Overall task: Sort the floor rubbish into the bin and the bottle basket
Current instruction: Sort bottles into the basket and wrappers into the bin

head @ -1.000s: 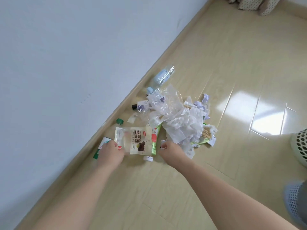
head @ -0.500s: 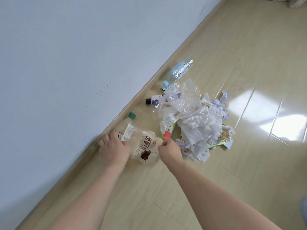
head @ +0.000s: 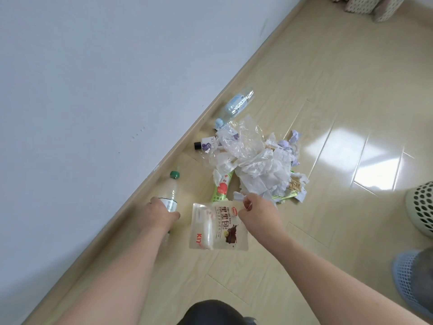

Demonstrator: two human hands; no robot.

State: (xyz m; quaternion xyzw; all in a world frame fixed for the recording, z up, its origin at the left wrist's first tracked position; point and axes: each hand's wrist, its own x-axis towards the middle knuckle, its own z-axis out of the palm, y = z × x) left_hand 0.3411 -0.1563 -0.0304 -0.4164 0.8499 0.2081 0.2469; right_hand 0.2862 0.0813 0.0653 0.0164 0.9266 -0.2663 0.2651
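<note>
Pick-up step: left hand [head: 161,213] grips the green-capped bottle [head: 169,192] by the floor's wall edge; right hand [head: 259,213] pinches the snack wrapper [head: 216,227], seemingly lifted. Next: wrapper to bin, bottle to basket.

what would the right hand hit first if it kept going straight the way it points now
Likely the crumpled white paper at the near edge of the rubbish pile; the right hand, pinching the snack packet, points up toward it. Depth is unclear.
</note>
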